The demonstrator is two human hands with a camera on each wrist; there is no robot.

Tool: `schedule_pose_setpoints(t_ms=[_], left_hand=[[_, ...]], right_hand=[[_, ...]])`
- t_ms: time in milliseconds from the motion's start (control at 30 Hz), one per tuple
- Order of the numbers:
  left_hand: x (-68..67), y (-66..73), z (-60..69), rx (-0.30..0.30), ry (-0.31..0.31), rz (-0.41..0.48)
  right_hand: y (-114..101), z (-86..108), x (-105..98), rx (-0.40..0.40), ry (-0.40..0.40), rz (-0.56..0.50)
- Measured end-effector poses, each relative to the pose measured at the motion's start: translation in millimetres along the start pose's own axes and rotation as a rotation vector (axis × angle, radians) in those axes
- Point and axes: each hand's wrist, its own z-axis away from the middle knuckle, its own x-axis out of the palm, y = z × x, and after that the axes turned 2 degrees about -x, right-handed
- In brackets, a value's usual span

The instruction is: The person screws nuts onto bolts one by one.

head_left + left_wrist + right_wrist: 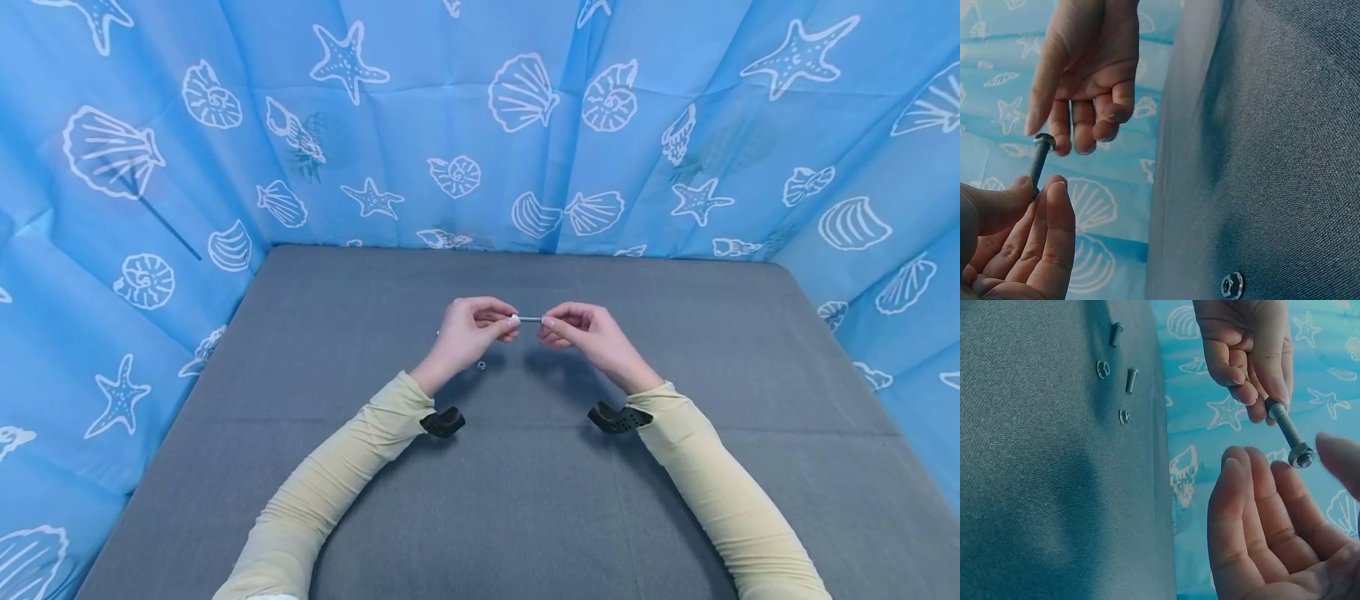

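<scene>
My left hand pinches a metal bolt at its head end, between thumb and fingertips. In the right wrist view the bolt's threaded shank points toward my right hand, with a hex nut on its far end. My right hand is held around the nut end, its thumb and fingers spread apart in the right wrist view. The left wrist view has the right thumb close beside the nut; whether it touches cannot be told.
A loose nut lies on the grey cloth-covered table, below the left hand. The right wrist view has a bolt, another bolt, a flanged nut and a second nut there. Blue shell-print curtains surround the table.
</scene>
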Motion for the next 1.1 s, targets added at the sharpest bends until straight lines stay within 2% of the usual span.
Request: schedule_pose_setpoints(t_ms=[200, 433, 633, 833, 1000, 1100], left_hand=[[-0.1, -0.1, 0.1, 0.000, 0.000, 0.000], [-0.6, 0.1, 0.3, 0.006, -0.006, 0.004], [0.1, -0.6, 0.1, 0.007, -0.004, -0.007], [0.5, -0.1, 1.1, 0.013, 0.002, -0.011], [0.8, -0.4, 1.7, 0.014, 0.001, -0.019], [1.0, -2.0, 1.5, 0.020, -0.001, -0.018]], right_hand=[[0.0, 0.6, 0.0, -0.048, -0.002, -0.072], [0.5, 0.2, -0.9, -0.007, -0.003, -0.007], [0.8, 0.5, -1.4, -0.066, -0.014, -0.078], [-1.1, 0.4, -1.6, -0.002, 0.002, -0.008], [1.2, 0.4, -1.8, -0.032, -0.014, -0.050], [0.7, 0.5, -0.9, -0.029, -0.009, -0.035]])
